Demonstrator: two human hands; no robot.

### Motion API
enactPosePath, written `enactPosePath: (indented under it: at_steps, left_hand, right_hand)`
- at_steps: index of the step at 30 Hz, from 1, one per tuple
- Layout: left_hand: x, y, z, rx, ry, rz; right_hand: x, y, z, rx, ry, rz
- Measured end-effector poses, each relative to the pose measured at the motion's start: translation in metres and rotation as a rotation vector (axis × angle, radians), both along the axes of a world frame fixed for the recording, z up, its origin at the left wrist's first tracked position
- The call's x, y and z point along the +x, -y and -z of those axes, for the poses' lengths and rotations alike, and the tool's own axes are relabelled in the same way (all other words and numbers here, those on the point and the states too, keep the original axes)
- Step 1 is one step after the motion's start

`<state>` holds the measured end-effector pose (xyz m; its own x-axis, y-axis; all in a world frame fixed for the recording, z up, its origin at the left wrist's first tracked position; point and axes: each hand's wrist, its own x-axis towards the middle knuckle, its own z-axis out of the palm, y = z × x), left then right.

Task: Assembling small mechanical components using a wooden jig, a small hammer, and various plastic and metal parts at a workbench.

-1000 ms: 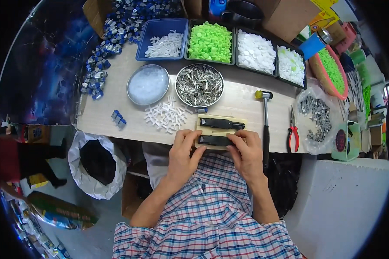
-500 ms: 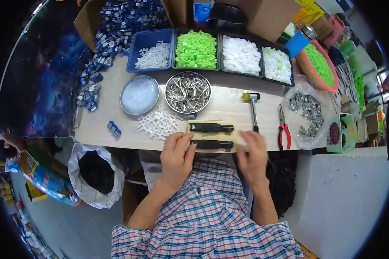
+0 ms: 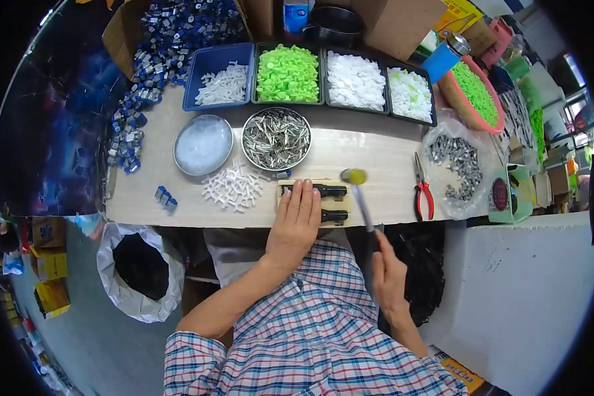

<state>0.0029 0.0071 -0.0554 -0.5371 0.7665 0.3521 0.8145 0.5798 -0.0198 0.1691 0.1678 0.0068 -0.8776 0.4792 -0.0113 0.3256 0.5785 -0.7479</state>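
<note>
My left hand lies flat, fingers together, on a small wooden block at the table's front edge. Two black bars sit on that block, partly under my fingers. My right hand is below the table edge, closed around the handle of a small hammer. The hammer's yellow head is raised over the block's far right corner.
Behind the block stand a round bowl of metal pins, a round dish of clear pieces and a pile of white plastic crosses. Trays of white and green parts line the back. Red-handled pliers lie to the right, blue parts left.
My right hand left the block, took the hammer from the table and raised it over the block. My left hand slid forward flat onto the block.
</note>
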Motion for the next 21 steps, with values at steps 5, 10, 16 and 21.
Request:
enactPosePath:
  at_steps: [5, 10, 16, 21]
  left_hand:
    - [0.0, -0.002, 0.001, 0.066, -0.005, 0.025]
    - [0.003, 0.004, 0.001, 0.059, -0.022, 0.03]
    - [-0.002, -0.001, 0.0, 0.058, -0.009, 0.013]
    - [-0.002, -0.002, 0.003, 0.073, 0.015, 0.021]
  right_hand:
    - [0.012, 0.008, 0.011, 0.138, -0.211, -0.024]
    - [0.015, 0.011, 0.024, 0.125, -0.014, -0.074]
    - [0.012, 0.011, 0.02, 0.093, 0.024, -0.047]
    - [0.041, 0.016, 0.004, 0.078, -0.055, -0.039]
